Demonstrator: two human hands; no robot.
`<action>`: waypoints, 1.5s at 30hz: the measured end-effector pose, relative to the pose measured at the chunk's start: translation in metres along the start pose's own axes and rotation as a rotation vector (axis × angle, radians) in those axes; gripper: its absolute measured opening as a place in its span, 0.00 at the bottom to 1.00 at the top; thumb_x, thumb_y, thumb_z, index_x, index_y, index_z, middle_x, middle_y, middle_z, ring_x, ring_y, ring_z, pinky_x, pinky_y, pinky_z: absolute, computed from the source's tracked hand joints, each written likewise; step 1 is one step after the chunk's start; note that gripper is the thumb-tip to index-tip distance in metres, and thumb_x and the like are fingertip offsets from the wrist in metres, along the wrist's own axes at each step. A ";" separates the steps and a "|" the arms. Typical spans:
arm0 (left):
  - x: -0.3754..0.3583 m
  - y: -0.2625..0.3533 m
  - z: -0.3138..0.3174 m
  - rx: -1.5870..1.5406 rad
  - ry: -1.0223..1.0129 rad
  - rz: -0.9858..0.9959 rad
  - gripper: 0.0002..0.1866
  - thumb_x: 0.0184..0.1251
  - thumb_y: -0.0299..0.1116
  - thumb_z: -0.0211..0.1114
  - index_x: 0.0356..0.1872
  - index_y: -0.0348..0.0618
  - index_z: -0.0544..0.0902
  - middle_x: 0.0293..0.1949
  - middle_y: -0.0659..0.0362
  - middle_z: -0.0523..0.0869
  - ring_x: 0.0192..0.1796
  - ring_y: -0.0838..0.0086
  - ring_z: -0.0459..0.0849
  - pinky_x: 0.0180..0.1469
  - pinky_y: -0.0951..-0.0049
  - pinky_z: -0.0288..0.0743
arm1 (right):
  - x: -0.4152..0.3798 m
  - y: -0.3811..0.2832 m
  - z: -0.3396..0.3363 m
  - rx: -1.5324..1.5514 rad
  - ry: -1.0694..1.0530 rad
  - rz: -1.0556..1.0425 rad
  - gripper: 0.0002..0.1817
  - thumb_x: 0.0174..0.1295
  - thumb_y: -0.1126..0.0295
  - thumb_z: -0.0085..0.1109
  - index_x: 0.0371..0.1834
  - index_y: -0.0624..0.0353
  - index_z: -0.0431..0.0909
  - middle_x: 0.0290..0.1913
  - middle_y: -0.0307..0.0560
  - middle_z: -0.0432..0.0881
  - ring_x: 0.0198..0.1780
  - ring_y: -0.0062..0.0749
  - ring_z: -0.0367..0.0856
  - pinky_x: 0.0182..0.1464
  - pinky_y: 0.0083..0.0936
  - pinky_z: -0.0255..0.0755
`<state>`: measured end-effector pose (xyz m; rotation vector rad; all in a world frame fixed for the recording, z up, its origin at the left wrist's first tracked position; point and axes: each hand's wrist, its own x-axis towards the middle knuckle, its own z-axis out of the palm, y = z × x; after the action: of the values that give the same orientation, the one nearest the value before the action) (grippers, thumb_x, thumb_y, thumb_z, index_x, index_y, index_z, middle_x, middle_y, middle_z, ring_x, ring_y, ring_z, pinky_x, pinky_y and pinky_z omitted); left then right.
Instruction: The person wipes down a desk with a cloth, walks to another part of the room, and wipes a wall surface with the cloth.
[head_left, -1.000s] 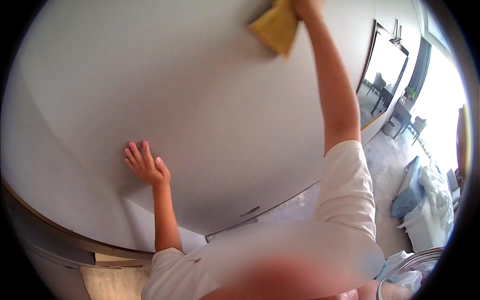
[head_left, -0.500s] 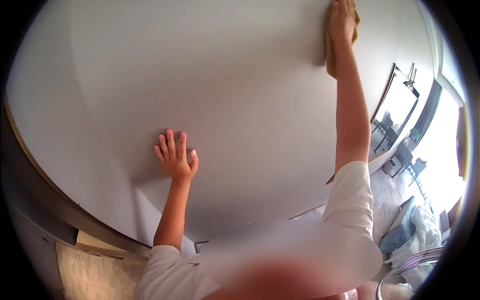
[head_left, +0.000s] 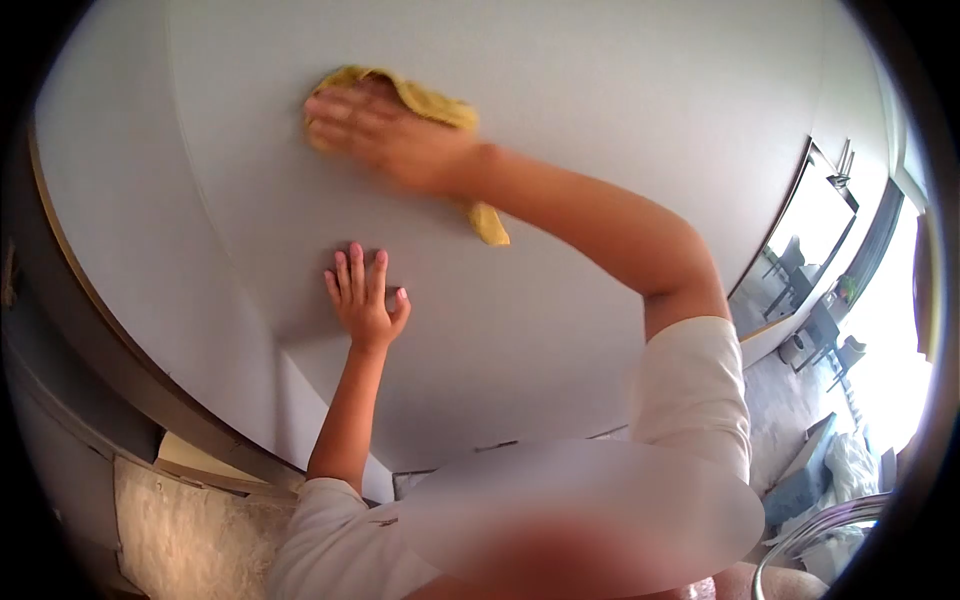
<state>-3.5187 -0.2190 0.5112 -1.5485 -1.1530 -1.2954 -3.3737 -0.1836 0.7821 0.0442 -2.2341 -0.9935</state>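
The blurred right hand (head_left: pixel 390 142) seemingly holds yellow cloth (head_left: pixel 440 105) flat-palmed; left hand (head_left: pixel 368 308) splays wide.

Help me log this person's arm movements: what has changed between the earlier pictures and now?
The right hand has swept the yellow cloth leftward across the wall, to above the left hand; the right arm, nearly straight before, is now bent. The view has shifted somewhat. Nothing was visibly taken hold of or let go. The left hand stays spread against the wall, and the cloth stays with the right hand.
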 end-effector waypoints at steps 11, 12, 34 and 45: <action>-0.003 0.002 0.005 0.024 0.030 0.011 0.34 0.71 0.48 0.50 0.77 0.52 0.65 0.80 0.47 0.57 0.82 0.47 0.49 0.79 0.40 0.36 | -0.264 0.290 -0.261 -0.667 0.369 0.499 0.24 0.73 0.64 0.46 0.70 0.57 0.69 0.66 0.54 0.74 0.66 0.51 0.72 0.68 0.37 0.66; -0.002 0.002 0.004 0.035 0.022 0.010 0.34 0.71 0.48 0.50 0.77 0.52 0.65 0.80 0.47 0.57 0.82 0.48 0.49 0.79 0.41 0.36 | -0.270 0.287 -0.261 -0.712 0.407 0.675 0.24 0.74 0.62 0.43 0.69 0.59 0.70 0.69 0.56 0.71 0.70 0.52 0.68 0.71 0.39 0.63; -0.003 0.002 -0.001 -0.006 0.018 -0.007 0.32 0.68 0.47 0.55 0.75 0.58 0.70 0.78 0.49 0.63 0.80 0.50 0.57 0.78 0.41 0.42 | 0.097 -0.045 0.083 -0.081 0.189 -0.138 0.21 0.72 0.73 0.40 0.67 0.59 0.71 0.71 0.46 0.70 0.71 0.41 0.69 0.69 0.36 0.69; -0.003 0.004 0.002 -0.040 0.032 -0.015 0.31 0.67 0.45 0.55 0.73 0.58 0.72 0.78 0.51 0.64 0.81 0.51 0.56 0.79 0.43 0.41 | -0.005 0.139 -0.130 -0.575 0.226 0.890 0.28 0.78 0.62 0.39 0.78 0.57 0.58 0.80 0.53 0.56 0.81 0.45 0.52 0.81 0.42 0.46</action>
<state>-3.5147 -0.2191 0.5075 -1.5453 -1.1269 -1.3560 -3.2599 -0.1677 0.9344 -0.9501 -1.4237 -0.9843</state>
